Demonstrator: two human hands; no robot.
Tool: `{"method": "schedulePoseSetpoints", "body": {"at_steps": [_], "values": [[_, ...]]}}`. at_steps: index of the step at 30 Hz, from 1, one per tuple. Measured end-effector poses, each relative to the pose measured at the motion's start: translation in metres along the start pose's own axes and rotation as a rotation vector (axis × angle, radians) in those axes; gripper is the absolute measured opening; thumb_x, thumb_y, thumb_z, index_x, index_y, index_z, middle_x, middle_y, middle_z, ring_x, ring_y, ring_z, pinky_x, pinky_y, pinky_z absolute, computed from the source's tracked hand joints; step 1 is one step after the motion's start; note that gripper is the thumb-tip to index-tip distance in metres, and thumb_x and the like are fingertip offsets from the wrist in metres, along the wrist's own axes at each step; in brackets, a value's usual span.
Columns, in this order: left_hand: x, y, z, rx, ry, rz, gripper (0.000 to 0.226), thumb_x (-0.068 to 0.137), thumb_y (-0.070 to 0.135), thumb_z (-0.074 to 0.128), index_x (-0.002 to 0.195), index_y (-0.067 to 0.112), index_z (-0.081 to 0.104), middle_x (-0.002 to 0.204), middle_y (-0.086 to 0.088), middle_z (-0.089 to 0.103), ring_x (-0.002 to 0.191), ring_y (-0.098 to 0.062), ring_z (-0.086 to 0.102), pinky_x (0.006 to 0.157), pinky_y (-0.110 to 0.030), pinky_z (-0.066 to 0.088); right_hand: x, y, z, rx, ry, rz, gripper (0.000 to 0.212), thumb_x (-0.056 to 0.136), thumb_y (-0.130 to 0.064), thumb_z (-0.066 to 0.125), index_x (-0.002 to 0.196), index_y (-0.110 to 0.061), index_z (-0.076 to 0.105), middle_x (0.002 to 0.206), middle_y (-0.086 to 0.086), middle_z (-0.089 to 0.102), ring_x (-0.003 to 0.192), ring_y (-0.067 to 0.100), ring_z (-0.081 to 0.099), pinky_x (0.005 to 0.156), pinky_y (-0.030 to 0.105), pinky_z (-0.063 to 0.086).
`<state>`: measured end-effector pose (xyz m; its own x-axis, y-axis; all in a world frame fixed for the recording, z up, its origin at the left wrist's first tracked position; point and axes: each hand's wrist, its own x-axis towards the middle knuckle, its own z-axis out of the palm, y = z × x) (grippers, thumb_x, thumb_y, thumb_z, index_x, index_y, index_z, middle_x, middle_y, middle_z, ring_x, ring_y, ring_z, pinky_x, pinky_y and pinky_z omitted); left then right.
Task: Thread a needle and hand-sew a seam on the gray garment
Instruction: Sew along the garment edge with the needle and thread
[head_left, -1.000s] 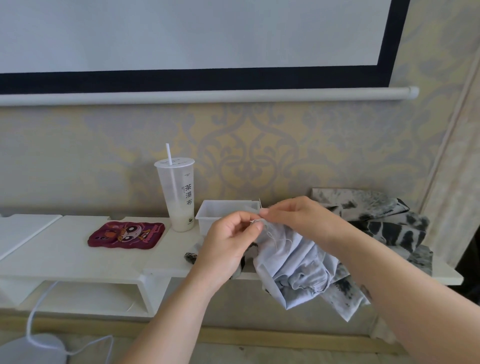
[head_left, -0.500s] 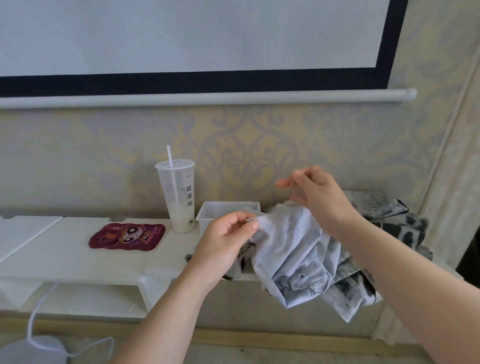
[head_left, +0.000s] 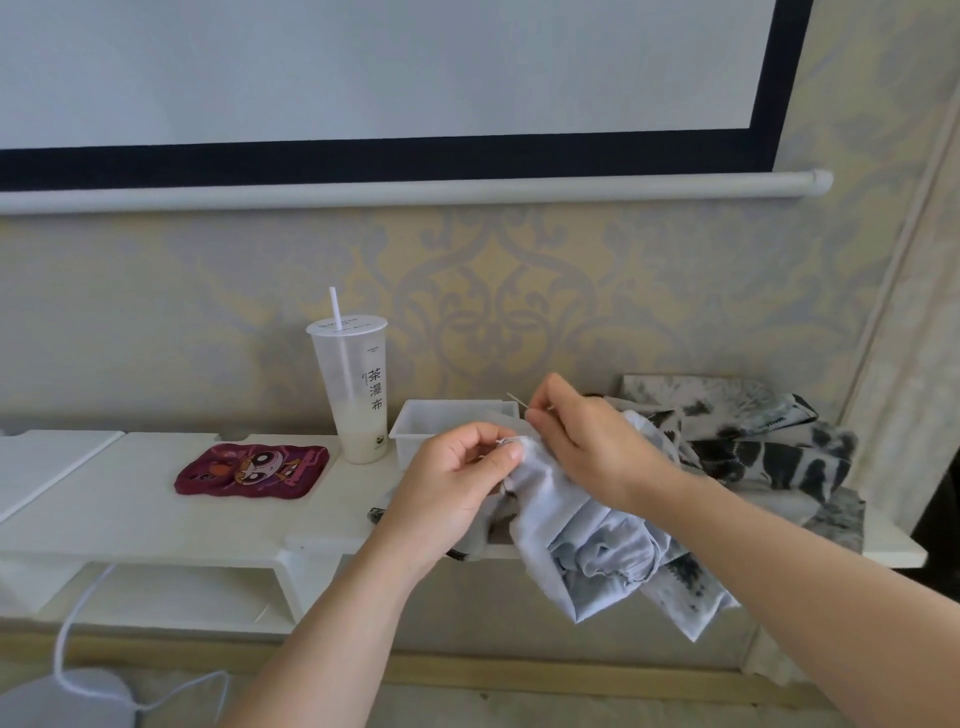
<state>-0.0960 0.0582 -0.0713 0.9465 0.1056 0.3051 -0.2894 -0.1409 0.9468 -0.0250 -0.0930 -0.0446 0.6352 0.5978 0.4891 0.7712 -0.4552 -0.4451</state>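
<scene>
Sewing at frame centre
Left hand (head_left: 457, 483) pinches gray garment (head_left: 571, 535); right hand (head_left: 587, 447) pinches needle (head_left: 517, 400); cup (head_left: 353, 395) holds milky dregs.

Soft, even daylight, faint shadows, slight overall blur, and wide-angle bending, perhaps strongest at the edges.

White desk (head_left: 104, 499), tall clear cup (head_left: 358, 395) with straw (head_left: 335, 306) standing on it, maroon cartoon case (head_left: 252, 470) lying left of the cup, white box (head_left: 415, 431) just right of it, black-and-white patterned cloth (head_left: 753, 441) further right, projector screen (head_left: 363, 67) above.

A home: damask wallpaper (head_left: 493, 291), projector screen (head_left: 363, 67)
</scene>
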Motion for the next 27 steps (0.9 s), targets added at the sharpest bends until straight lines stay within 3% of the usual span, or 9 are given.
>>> {"method": "schedulePoseSetpoints", "body": {"at_steps": [2,5,9,12,16,20,23,27], "values": [[0.001,-0.003,0.000,0.081,0.038,-0.001,0.009,0.091,0.017,0.062,0.087,0.017,0.070,0.069,0.009,0.067,0.073,-0.008,0.062,0.088,-0.036,0.053,-0.004,0.004,0.002,-0.062,0.072,-0.023,0.014,0.100,-0.021,0.040,0.088,-0.014,0.040,0.050,-0.006,0.042,0.047,0.015,0.041,0.047,0.026,0.030],[0.001,-0.006,0.005,0.085,0.114,-0.029,0.007,0.089,0.018,0.065,0.088,0.016,0.072,0.071,0.010,0.070,0.074,-0.005,0.064,0.089,-0.035,0.053,-0.014,0.007,0.007,-0.139,0.108,-0.008,0.013,0.100,-0.023,0.037,0.089,-0.016,0.036,0.050,0.000,0.045,0.046,0.018,0.044,0.048,0.032,0.034],[-0.002,-0.010,0.008,0.036,0.075,-0.105,0.005,0.086,0.018,0.068,0.088,0.019,0.073,0.078,0.005,0.074,0.080,-0.007,0.068,0.091,-0.034,0.054,-0.021,0.008,0.007,-0.164,0.137,0.012,0.012,0.100,-0.022,0.037,0.088,-0.020,0.035,0.050,-0.004,0.045,0.048,0.015,0.046,0.046,0.023,0.031],[-0.002,-0.010,0.008,0.059,0.058,-0.114,0.006,0.086,0.017,0.068,0.088,0.017,0.073,0.082,0.000,0.075,0.081,-0.009,0.068,0.090,-0.033,0.054,-0.022,0.008,0.003,-0.152,0.132,0.009,0.014,0.100,-0.022,0.039,0.086,-0.019,0.036,0.050,-0.004,0.045,0.047,0.015,0.043,0.047,0.026,0.031],[-0.001,-0.007,0.005,0.128,0.083,-0.074,0.005,0.087,0.018,0.067,0.087,0.018,0.072,0.078,0.002,0.073,0.074,-0.004,0.064,0.081,-0.024,0.051,-0.013,0.005,-0.012,-0.180,-0.042,0.025,0.012,0.097,-0.023,0.048,0.088,-0.015,0.052,0.070,0.001,0.061,0.064,0.017,0.053,0.061,0.033,0.044],[-0.001,-0.004,0.003,0.115,0.089,-0.082,0.005,0.087,0.017,0.066,0.085,0.018,0.071,0.077,0.004,0.072,0.072,-0.004,0.063,0.081,-0.024,0.050,0.005,0.000,-0.032,-0.381,-0.170,-0.037,0.013,0.093,-0.024,0.057,0.096,-0.023,0.069,0.097,-0.011,0.063,0.085,0.007,0.052,0.072,0.025,0.044],[0.000,-0.004,0.002,0.100,0.090,-0.105,0.006,0.086,0.017,0.067,0.082,0.020,0.071,0.079,0.001,0.073,0.076,-0.008,0.065,0.090,-0.034,0.050,0.015,-0.006,-0.040,-0.545,-0.218,-0.051,0.019,0.095,-0.024,0.052,0.100,-0.031,0.068,0.100,-0.018,0.063,0.092,0.006,0.055,0.070,0.023,0.041],[0.000,-0.003,0.001,0.082,0.092,-0.109,0.006,0.086,0.017,0.067,0.082,0.019,0.072,0.080,0.000,0.074,0.079,-0.011,0.067,0.095,-0.042,0.050,0.020,-0.011,-0.040,-0.566,-0.278,-0.047,0.020,0.095,-0.021,0.051,0.101,-0.031,0.068,0.093,-0.019,0.060,0.082,0.003,0.048,0.070,0.021,0.039]]}}
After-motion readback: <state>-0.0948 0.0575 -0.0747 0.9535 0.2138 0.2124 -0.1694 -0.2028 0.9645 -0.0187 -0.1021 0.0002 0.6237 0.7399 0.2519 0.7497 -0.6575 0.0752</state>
